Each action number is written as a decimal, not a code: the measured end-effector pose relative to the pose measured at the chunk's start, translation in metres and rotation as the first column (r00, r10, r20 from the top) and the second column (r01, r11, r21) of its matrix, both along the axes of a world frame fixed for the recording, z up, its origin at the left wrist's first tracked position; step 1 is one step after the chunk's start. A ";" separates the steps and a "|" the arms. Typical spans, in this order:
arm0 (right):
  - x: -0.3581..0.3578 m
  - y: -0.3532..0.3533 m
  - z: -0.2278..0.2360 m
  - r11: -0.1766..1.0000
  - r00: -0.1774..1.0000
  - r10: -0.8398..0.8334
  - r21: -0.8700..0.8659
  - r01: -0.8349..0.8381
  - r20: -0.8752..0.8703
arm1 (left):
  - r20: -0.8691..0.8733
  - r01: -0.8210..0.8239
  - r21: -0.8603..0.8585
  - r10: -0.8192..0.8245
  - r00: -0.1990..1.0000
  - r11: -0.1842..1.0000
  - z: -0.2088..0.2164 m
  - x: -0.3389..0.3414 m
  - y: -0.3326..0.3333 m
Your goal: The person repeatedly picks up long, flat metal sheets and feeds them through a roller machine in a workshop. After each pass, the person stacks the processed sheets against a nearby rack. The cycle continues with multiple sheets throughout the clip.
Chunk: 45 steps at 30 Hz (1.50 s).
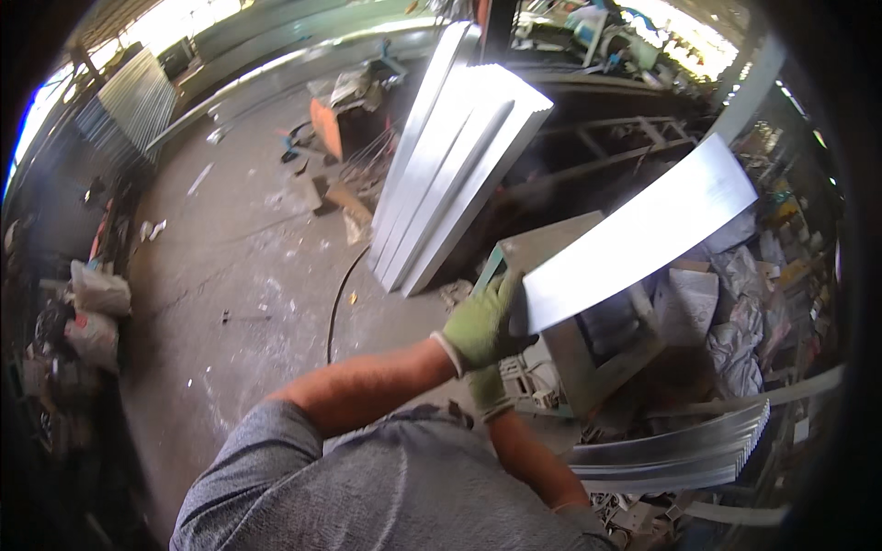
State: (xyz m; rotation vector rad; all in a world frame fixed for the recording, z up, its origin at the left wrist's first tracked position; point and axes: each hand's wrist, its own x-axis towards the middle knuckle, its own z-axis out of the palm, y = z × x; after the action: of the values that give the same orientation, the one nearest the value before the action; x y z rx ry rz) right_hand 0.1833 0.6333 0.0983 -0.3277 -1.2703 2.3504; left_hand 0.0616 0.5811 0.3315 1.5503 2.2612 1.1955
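A long, shiny flat metal strip (pixel 643 234) slants up to the right across the head view. My left hand (pixel 480 331), in a green glove, is closed on its lower left end. Just below is my right hand (pixel 489 390), also gloved in green; its fingers are hidden behind the left hand, so whether it grips the strip does not show. Under the strip stands a grey boxy metal frame (pixel 597 390). Several similar long metal pieces (pixel 450 174) stand stacked and tilted beyond my hands. Another stack of metal strips (pixel 666 464) lies at my right.
A dark hose or cable (pixel 333 317) runs over the stained concrete floor (pixel 230 266). White bags (pixel 99 308) lie at the left. Cardboard scraps and an orange piece (pixel 326 129) are farther off. Crumpled silvery sheeting (pixel 738 317) and mixed scrap crowd the right side.
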 end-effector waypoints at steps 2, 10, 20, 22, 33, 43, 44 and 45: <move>0.016 0.012 -0.005 0.979 0.974 -0.039 0.202 -0.006 0.223 | -0.016 -0.025 0.058 0.026 1.000 0.998 -0.003 -0.016 0.004; 0.153 0.063 -0.056 0.994 0.713 -0.108 0.055 0.096 0.693 | -0.018 -0.175 0.139 0.179 0.984 0.975 0.010 -0.137 -0.020; 0.385 0.016 -0.225 0.947 0.200 -0.247 0.191 0.259 0.948 | 0.090 -0.234 0.200 0.220 0.971 0.951 -0.070 -0.253 0.000; 0.401 0.006 -0.238 0.859 0.197 -0.318 0.370 -0.355 0.927 | 0.056 -0.257 0.036 0.255 0.965 0.966 -0.094 -0.269 0.018; 0.203 0.027 -0.079 0.938 0.256 -0.251 0.300 -0.175 0.934 | 0.204 -0.212 -0.241 0.263 0.943 0.947 -0.198 -0.335 0.111; 0.194 -0.019 -0.066 0.990 0.117 -0.141 0.140 0.014 0.983 | 0.249 -0.138 -0.147 0.171 0.953 0.980 -0.259 -0.348 0.157; 0.197 -0.022 -0.066 0.993 0.077 -0.115 0.113 0.021 0.990 | 0.277 -0.137 -0.197 0.189 0.942 0.971 -0.263 -0.348 0.163; 0.198 -0.026 -0.065 0.996 0.040 -0.085 0.084 0.031 0.996 | 0.268 -0.161 -0.202 0.213 0.940 0.966 -0.268 -0.348 0.169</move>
State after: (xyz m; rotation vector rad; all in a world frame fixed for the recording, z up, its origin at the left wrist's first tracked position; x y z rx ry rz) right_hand 0.3816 0.6077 0.0330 -2.3463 -1.6974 1.7509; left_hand -0.2866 0.7498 0.0630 1.0404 2.2834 1.1414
